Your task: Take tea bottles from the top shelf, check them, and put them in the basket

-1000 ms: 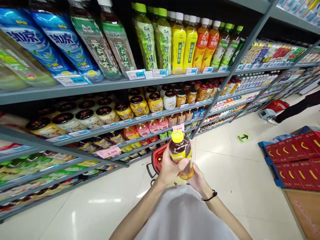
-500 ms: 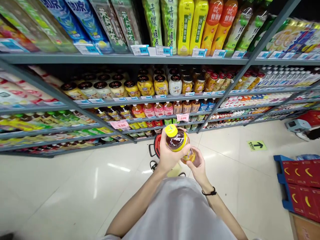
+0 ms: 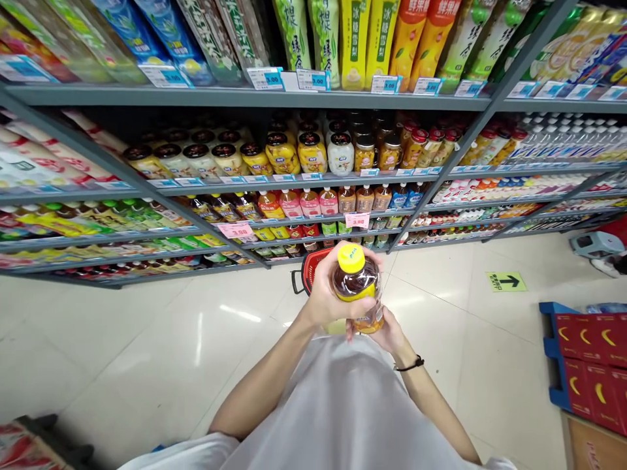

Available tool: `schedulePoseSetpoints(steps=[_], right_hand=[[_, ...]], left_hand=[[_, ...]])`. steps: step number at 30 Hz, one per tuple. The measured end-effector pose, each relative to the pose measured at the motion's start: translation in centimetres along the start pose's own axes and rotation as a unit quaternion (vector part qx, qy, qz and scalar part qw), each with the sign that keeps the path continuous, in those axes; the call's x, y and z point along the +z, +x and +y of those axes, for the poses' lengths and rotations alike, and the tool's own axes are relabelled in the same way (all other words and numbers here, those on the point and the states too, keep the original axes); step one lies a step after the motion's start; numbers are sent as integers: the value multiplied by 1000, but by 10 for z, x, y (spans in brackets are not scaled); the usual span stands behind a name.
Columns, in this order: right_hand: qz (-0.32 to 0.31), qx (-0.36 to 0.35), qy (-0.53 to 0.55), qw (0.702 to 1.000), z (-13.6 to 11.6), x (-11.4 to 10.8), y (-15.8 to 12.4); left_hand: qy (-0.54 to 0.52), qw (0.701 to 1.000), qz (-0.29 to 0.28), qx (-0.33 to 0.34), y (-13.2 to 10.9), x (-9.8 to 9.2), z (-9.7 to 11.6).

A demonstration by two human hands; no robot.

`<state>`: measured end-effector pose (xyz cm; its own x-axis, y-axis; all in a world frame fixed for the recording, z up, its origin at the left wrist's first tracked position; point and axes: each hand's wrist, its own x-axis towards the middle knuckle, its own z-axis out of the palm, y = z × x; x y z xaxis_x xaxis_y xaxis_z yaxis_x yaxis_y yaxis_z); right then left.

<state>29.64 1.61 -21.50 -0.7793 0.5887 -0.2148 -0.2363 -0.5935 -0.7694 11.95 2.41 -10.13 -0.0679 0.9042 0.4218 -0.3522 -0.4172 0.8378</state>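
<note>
A drink bottle (image 3: 356,282) with a yellow cap and brown liquid is in front of my body, cap towards me. My left hand (image 3: 321,297) wraps round its upper part, thumb across the front. Lower down, my right hand (image 3: 390,333) closes round the base, and some of its fingers show on the left side. A yellow band and label show on the bottle, partly covered by my fingers. Behind my left hand, on the floor, is a red basket (image 3: 308,269) with a black handle, mostly hidden.
Shelves (image 3: 245,96) packed with bottles, jars and price tags stretch across the front. To the right, red boxes (image 3: 588,333) rest on a blue pallet (image 3: 551,352). A floor sign with an arrow (image 3: 507,281) lies nearby. Stacked goods (image 3: 29,447) appear at lower left.
The bottle has tipped more upright and shifted slightly right. Both hands moved with it, and my right hand now sits lower round its base. The view has tilted a little.
</note>
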Motion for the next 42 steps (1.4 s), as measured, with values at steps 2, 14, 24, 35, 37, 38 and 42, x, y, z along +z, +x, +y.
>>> schedulePoseSetpoints(steps=[2,14,24,35,37,38,42], right_hand=[[38,-36,-16,999,3,-2,-4],[94,-79,-9,992,14,-14,-10],[65,-47,-10,997,16,-13,-7],[-9,14,-32,999,-6,-3,-11],[23,-14,-20,999,-5,1,-11],[44,-29,-17,998,-3,3,-10],[140,-123,-53,981,4,3,-9]], left_hand=[[5,1000,-9,-6,1,3,0],[56,997,-39,35,-4,10,4],[77,997,-1,-5,-6,5,-2],[-123,893,376,-217,26,-17,-31],[-131,895,368,-215,28,-24,-33],[-134,900,355,-215,28,-26,-33],[-127,921,297,-216,28,-35,-32]])
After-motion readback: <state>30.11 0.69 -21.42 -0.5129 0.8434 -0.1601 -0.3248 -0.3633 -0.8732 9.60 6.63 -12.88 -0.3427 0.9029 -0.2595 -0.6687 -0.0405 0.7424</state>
